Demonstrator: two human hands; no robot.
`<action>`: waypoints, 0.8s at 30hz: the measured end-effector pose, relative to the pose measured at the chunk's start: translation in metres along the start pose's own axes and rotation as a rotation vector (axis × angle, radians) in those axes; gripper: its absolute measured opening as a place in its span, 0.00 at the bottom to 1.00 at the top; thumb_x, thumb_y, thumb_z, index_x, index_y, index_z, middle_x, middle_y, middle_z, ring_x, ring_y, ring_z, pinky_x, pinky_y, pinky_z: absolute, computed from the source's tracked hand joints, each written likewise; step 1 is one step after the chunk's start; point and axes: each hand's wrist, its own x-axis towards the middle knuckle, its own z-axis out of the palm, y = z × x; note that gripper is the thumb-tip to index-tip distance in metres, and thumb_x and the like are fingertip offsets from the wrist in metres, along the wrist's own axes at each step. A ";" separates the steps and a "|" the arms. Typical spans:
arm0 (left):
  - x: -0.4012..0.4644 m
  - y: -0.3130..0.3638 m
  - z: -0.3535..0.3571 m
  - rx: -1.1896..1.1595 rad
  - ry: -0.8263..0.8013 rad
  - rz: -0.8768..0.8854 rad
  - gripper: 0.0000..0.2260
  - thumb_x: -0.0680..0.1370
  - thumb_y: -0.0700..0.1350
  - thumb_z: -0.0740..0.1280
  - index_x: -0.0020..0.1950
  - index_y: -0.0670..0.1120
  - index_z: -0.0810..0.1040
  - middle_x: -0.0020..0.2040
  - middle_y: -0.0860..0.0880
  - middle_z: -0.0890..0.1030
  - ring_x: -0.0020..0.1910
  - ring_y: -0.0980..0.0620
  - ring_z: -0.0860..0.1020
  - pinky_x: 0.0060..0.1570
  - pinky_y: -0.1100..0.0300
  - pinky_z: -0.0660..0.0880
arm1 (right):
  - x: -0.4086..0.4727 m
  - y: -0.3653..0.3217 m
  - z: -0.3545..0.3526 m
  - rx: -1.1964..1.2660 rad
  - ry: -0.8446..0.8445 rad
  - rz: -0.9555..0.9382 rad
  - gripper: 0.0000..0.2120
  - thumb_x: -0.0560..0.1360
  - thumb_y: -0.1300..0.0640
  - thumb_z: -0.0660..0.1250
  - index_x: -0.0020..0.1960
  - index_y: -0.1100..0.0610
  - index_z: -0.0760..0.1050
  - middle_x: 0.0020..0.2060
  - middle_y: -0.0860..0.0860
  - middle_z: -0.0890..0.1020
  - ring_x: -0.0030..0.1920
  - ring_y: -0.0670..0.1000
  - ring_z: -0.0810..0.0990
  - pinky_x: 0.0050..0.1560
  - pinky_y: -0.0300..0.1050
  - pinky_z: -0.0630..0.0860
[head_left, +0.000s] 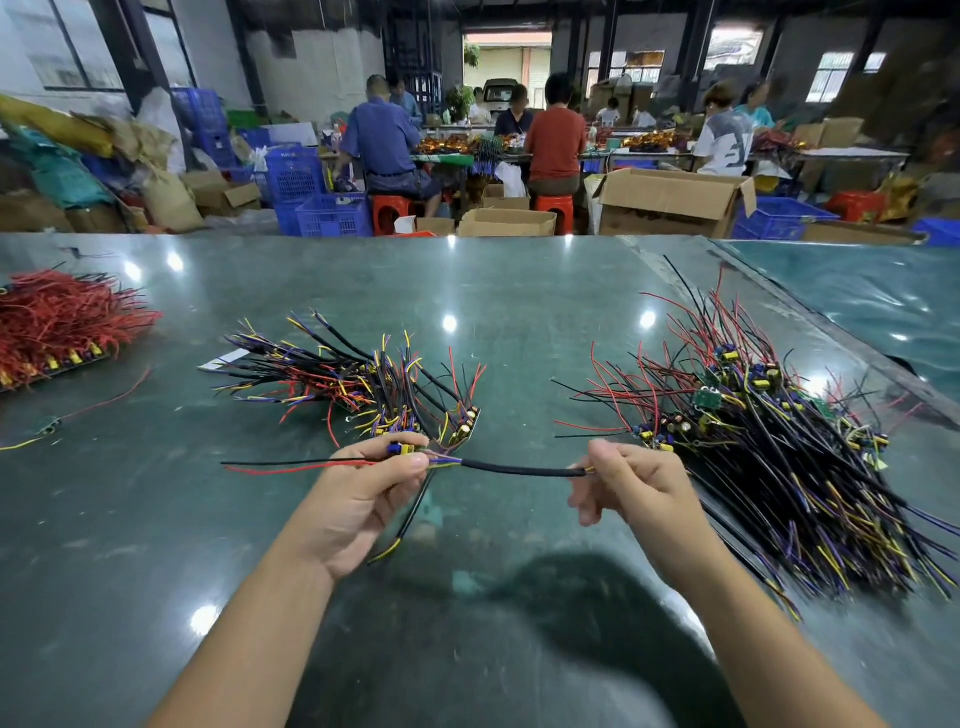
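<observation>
Head view: above the desk, the left hand pinches a small board where its wires meet. The right hand pinches the other end of the black cable, which runs level, left to right, between them. Beyond, the left pile lies nearer the left hand and the right pile nearer the right.

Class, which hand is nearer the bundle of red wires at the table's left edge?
Left. The left hand sits right of the red wire bundle, nearer the camera; the right hand is even farther right. Both pinch the black cable.
</observation>
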 end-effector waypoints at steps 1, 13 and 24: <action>0.002 -0.001 -0.002 0.047 0.029 0.018 0.08 0.66 0.31 0.69 0.37 0.43 0.84 0.32 0.49 0.81 0.28 0.58 0.77 0.30 0.70 0.76 | 0.000 0.001 0.001 -0.122 0.047 -0.020 0.12 0.76 0.51 0.66 0.39 0.56 0.81 0.33 0.55 0.82 0.32 0.50 0.79 0.36 0.45 0.75; -0.007 -0.013 0.011 0.295 -0.170 0.091 0.21 0.63 0.37 0.75 0.55 0.45 0.82 0.43 0.47 0.84 0.39 0.57 0.79 0.39 0.71 0.74 | -0.019 0.011 0.043 -0.985 -0.127 -0.605 0.28 0.66 0.72 0.71 0.63 0.54 0.78 0.49 0.48 0.83 0.40 0.54 0.82 0.32 0.44 0.78; 0.003 -0.016 0.005 0.353 0.023 0.202 0.15 0.72 0.29 0.68 0.54 0.45 0.79 0.44 0.48 0.84 0.43 0.56 0.81 0.45 0.69 0.76 | 0.007 0.000 -0.046 -1.315 0.570 0.156 0.15 0.72 0.58 0.68 0.59 0.58 0.79 0.55 0.58 0.79 0.53 0.64 0.73 0.52 0.53 0.70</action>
